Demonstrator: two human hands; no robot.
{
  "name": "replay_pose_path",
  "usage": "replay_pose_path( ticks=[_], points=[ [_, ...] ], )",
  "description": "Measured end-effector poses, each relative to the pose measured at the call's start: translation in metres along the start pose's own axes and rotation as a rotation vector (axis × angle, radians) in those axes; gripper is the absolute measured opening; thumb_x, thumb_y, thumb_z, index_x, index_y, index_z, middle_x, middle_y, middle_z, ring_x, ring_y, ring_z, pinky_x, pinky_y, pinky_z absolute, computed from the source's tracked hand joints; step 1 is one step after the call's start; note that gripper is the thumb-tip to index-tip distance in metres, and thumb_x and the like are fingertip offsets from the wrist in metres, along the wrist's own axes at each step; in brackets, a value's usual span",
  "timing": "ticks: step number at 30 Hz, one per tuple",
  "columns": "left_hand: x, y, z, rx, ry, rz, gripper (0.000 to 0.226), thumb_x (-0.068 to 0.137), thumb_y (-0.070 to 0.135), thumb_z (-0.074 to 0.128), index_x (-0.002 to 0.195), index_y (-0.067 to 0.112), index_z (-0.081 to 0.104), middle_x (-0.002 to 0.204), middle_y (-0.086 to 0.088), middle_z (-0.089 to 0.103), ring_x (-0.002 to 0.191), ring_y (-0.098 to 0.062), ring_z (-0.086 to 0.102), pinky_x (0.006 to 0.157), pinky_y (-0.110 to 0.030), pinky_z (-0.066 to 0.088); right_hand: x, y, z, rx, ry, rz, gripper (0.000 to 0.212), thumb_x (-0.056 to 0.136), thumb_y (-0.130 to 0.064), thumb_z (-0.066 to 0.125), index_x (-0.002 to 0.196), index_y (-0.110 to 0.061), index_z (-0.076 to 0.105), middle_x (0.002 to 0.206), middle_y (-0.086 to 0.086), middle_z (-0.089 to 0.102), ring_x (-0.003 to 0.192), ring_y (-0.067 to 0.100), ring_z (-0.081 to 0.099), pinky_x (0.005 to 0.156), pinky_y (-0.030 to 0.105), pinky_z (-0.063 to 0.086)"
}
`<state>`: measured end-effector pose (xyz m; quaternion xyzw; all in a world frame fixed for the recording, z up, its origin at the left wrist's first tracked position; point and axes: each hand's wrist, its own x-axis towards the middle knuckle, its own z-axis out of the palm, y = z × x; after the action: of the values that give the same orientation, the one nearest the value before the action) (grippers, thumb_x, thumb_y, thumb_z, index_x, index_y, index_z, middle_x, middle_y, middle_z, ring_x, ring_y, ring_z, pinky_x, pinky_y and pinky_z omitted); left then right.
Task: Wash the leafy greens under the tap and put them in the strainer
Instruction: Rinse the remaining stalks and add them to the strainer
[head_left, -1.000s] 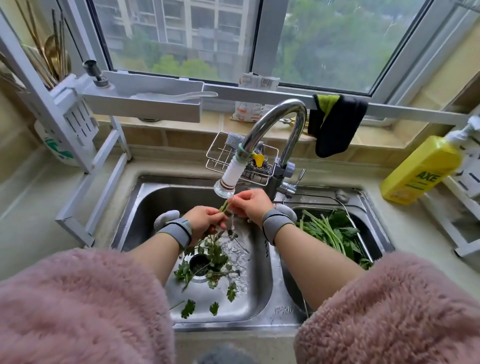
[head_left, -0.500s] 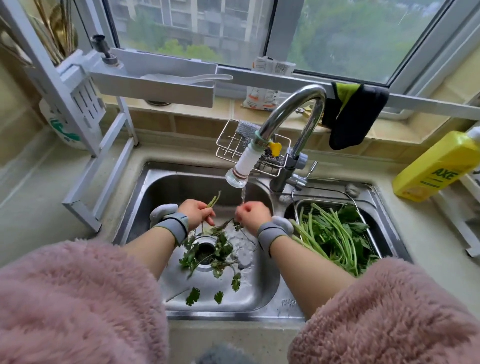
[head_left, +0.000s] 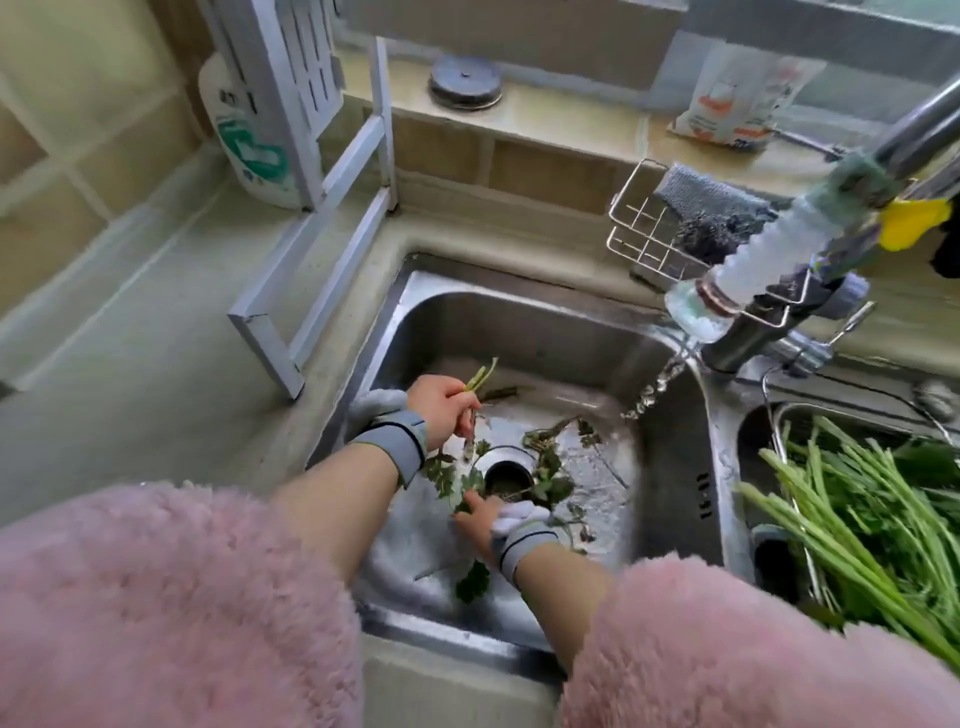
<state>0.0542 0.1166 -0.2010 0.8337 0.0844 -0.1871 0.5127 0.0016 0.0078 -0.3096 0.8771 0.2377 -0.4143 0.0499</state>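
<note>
Left hand (head_left: 441, 410) grip around stems (head_left: 480, 375) (right hand (head_left: 480, 519) seemingly touching leaves (head_left: 550, 486)).

Two hands in the basin: left hand (head_left: 441, 410) at eleven o'clock of the drain (head_left: 508, 475), right hand (head_left: 480, 519) at seven. Two sink bowls (head_left: 670, 467). One tap (head_left: 769, 260), one wire caddy (head_left: 644, 228), one strainer (head_left: 779, 421) (loose sprigs (head_left: 550, 478) too tangled to count).
</note>
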Motion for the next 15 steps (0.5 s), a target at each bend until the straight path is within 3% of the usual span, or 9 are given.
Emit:
replay_pose_path(
  ticks=[4,7,9,12,15],
  points=[
    [0.004,-0.011,-0.01,-0.063,0.068,-0.016,0.03,0.092,0.003,0.048,0.065,0.009,0.06,0.052,-0.005,0.053,0.051,-0.014,0.051,0.062,-0.024,0.046,0.005,0.002,0.002,0.012,0.093,0.013,0.046,0.098,-0.023,0.039,0.142,-0.012,0.034,0.147,0.015,0.032,0.135,0.032,0.033,0.108,0.039,0.028],
    [-0.002,-0.007,-0.016,-0.084,0.078,-0.022,0.026,0.093,0.0,0.045,0.072,0.004,0.06,0.057,-0.009,0.051,0.044,-0.008,0.05,0.052,-0.015,0.045,-0.006,0.001,-0.006,0.156,0.01,0.066,0.039,0.095,-0.014,0.044,0.133,-0.009,0.041,0.138,0.015,0.038,0.127,0.034,0.041,0.102,0.044,0.038],
    [-0.008,-0.005,-0.019,-0.077,0.064,-0.041,0.023,0.095,0.002,0.042,0.08,0.002,0.06,0.059,-0.009,0.05,0.048,-0.01,0.049,0.044,-0.008,0.042,-0.02,0.002,-0.019,0.316,0.116,0.058,0.025,0.09,-0.001,0.042,0.115,-0.008,0.046,0.122,0.017,0.048,0.112,0.032,0.051,0.086,0.036,0.042],
    [-0.021,0.005,-0.019,-0.051,0.053,-0.054,0.027,0.095,0.004,0.042,0.074,0.007,0.058,0.059,-0.008,0.048,0.053,-0.016,0.045,0.046,-0.014,0.042,-0.059,0.013,-0.042,0.773,0.473,0.169,0.007,0.094,-0.007,0.044,0.094,-0.013,0.048,0.101,0.014,0.06,0.085,0.022,0.052,0.073,0.029,0.04],
    [-0.031,0.028,-0.008,0.02,-0.001,-0.036,0.029,0.094,0.008,0.044,0.07,0.013,0.058,0.061,-0.004,0.054,0.052,-0.015,0.043,0.052,-0.022,0.038,-0.103,0.037,-0.065,1.463,0.67,0.187,0.018,0.096,-0.009,0.047,0.08,-0.015,0.05,0.083,0.011,0.061,0.064,0.014,0.061,0.062,0.023,0.052]
  ],
)
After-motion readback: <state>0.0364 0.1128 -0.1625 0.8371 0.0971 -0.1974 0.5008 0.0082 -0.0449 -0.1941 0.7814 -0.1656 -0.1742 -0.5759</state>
